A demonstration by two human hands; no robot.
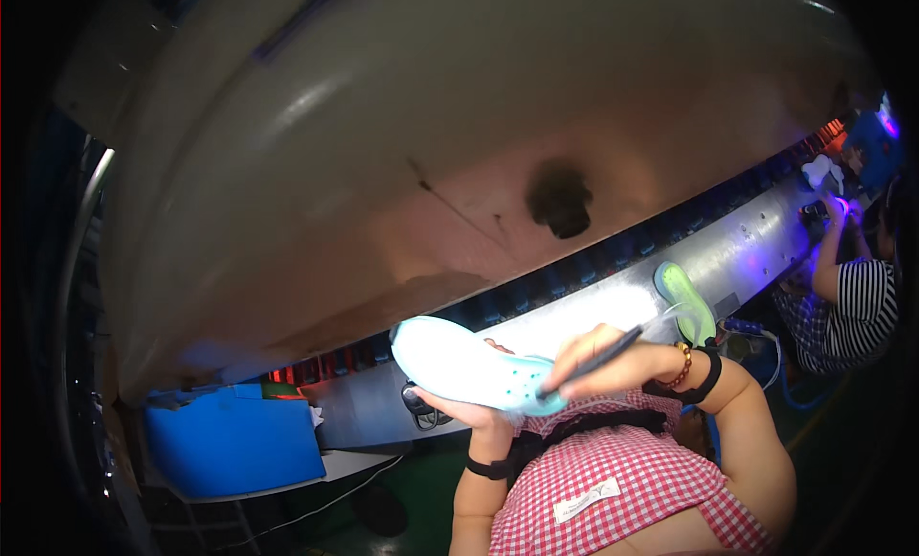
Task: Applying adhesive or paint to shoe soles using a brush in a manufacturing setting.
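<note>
Head cam: left hand [459, 408] cups the pale-blue sole [455, 360] from below, by the metal bench [364, 403]; right hand [632, 369] pinches a dark tool [613, 351] at its dotted end. I'd brace it firmly, tip light.

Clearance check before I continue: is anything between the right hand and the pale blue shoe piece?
Only the dark pen-shaped tool gripped by the right hand, its tip at the shoe piece's right end. Nothing else visible intervenes; the left hand supports the piece from beneath.
</note>
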